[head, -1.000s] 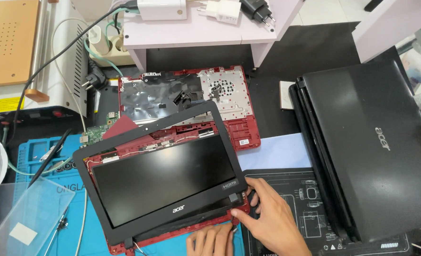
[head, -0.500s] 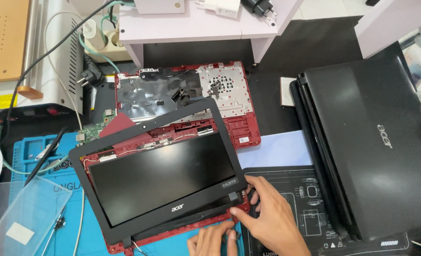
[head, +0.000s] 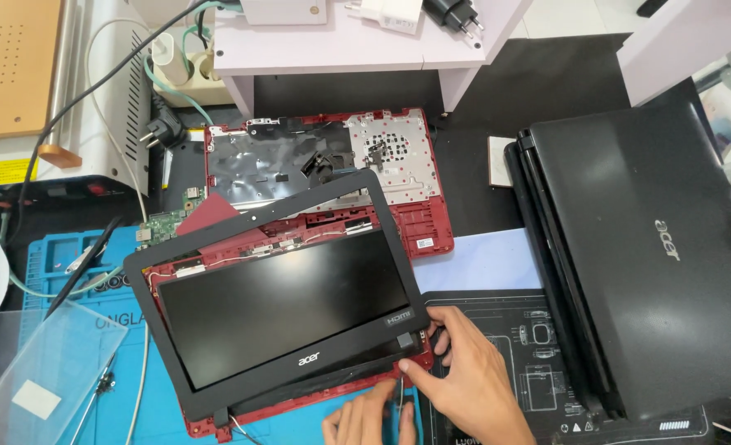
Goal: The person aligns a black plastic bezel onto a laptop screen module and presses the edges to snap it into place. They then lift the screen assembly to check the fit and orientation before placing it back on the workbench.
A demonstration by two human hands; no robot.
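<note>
I see my right hand (head: 468, 381) pinching the near right corner of the black screen bezel (head: 217, 395), thumb on its front edge and fingers curled beside it. The bezel lies skewed over the red laptop lid (head: 299, 404) and its dark screen panel (head: 283, 305), reaching far and left from the grip. My left hand (head: 369, 419) rests at the lid's near edge; I cannot tell if it grasps anything. A stack of black laptops (head: 645, 247) sits right.
</note>
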